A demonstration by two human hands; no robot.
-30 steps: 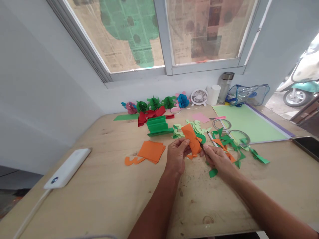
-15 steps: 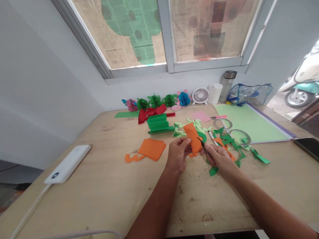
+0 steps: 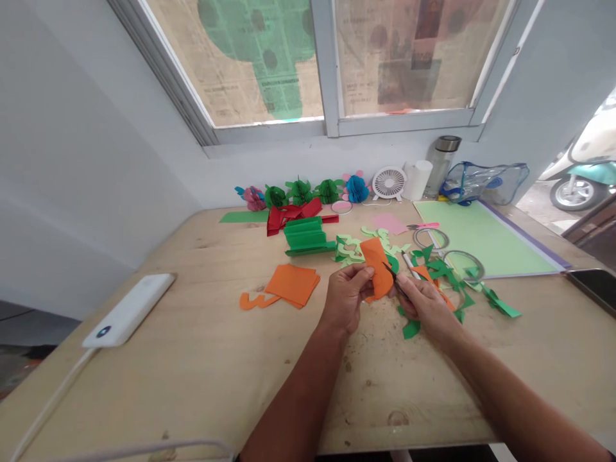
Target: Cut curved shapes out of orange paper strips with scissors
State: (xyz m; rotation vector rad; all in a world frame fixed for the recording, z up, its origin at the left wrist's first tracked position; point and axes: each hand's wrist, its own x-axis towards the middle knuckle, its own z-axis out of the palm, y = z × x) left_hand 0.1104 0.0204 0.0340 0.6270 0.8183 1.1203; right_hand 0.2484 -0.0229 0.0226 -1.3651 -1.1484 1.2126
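My left hand [image 3: 347, 294] pinches a piece of orange paper [image 3: 375, 255] between thumb and fingers, just above the table. The paper's lower end is rounded. In my right hand [image 3: 424, 301] is a pair of dark scissors [image 3: 393, 276], its blades at the paper's right edge; the handles are mostly hidden by the fingers. Left of my hands lies a stack of orange paper squares [image 3: 292, 284], with a wavy orange cut-out [image 3: 255, 301] beside it. Green paper scraps [image 3: 450, 276] are scattered around and beyond my right hand.
Folded green paper [image 3: 304, 236], red paper [image 3: 291, 215] and light-green cut-outs [image 3: 378, 236] lie farther back. Tape rolls [image 3: 462, 265] rest by a green sheet [image 3: 495, 240]. A white power bank [image 3: 129, 311] is at left, a phone [image 3: 594, 287] at right. A small fan [image 3: 389, 184] stands by the wall.
The orange paper is tilted slightly differently and sits a little farther right, with the scissors still at its edge. The whole view has shifted slightly.
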